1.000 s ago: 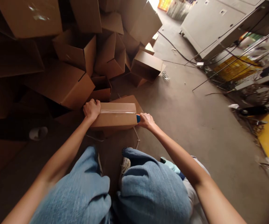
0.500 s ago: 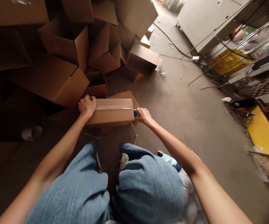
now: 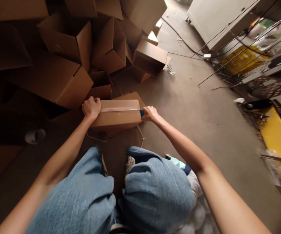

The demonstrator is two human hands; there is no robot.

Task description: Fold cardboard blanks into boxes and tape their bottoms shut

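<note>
A closed cardboard box (image 3: 117, 118) lies across in front of my knees, with a strip of tape (image 3: 113, 110) along its top seam. The strip shines near the right end. My left hand (image 3: 91, 106) grips the box's left end, fingers curled over its top edge. At the opposite end, my right hand (image 3: 150, 113) is closed around a small blue tool (image 3: 141, 113). Only a bit of blue shows between the fist and the box; the rest is hidden, so its kind is unclear. Flat cardboard (image 3: 133, 96) sticks out behind the box.
Several open cardboard boxes (image 3: 108, 48) are heaped at the far left. A white roll (image 3: 35, 136) lies on the floor at left. A pale cabinet (image 3: 211, 22), thin rods, a yellow crate (image 3: 238, 60) and a yellow panel (image 3: 278, 139) line the right side. White string (image 3: 141, 132) trails by the box.
The view has shifted slightly. Both hands keep their places at the ends of the box, and the blue tool stays at the right end.
</note>
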